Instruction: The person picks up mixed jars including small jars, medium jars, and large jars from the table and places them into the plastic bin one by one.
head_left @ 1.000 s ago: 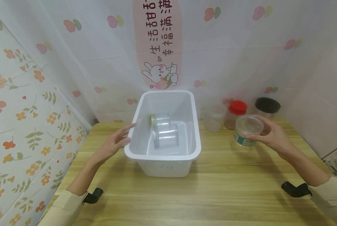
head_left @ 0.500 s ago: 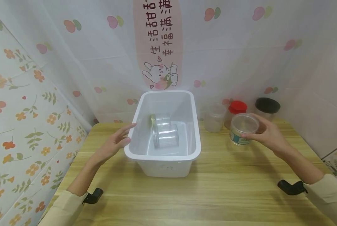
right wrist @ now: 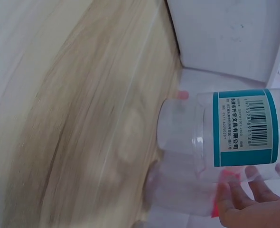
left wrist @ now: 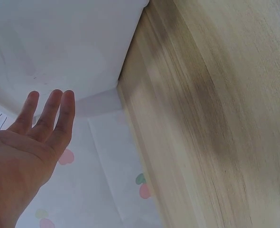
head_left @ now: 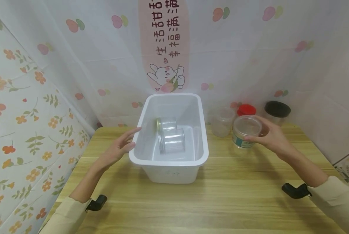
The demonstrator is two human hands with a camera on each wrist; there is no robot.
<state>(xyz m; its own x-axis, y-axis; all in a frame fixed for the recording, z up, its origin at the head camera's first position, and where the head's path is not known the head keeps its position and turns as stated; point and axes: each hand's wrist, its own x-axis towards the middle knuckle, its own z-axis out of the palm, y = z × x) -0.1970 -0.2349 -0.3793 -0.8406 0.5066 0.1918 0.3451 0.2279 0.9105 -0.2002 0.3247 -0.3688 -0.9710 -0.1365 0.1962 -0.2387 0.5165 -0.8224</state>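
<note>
In the head view my right hand (head_left: 272,135) grips a clear plastic jar (head_left: 247,126) by its side, thumb in front and fingers behind. The jar has a clear lid and a teal-edged label with a barcode, plain in the right wrist view on the jar (right wrist: 247,128). It is held upright over the right part of the table. My left hand (head_left: 117,150) is at the left rim of a white plastic tub (head_left: 168,163), its fingers extended along that edge. Two clear jars lie on their sides inside the tub, a larger one (head_left: 174,140) and a gold-lidded one (head_left: 167,123).
Along the back right of the wooden table (head_left: 174,208) stand a clear cup-like container (head_left: 221,123), a red-lidded jar (head_left: 246,110) and a black-lidded jar (head_left: 277,109). A printed curtain (head_left: 104,58) hangs right behind them.
My right hand has carried the labelled jar leftward, toward the tub, and it now overlaps the red-lidded jar more. My left hand and the tub have stayed put.
</note>
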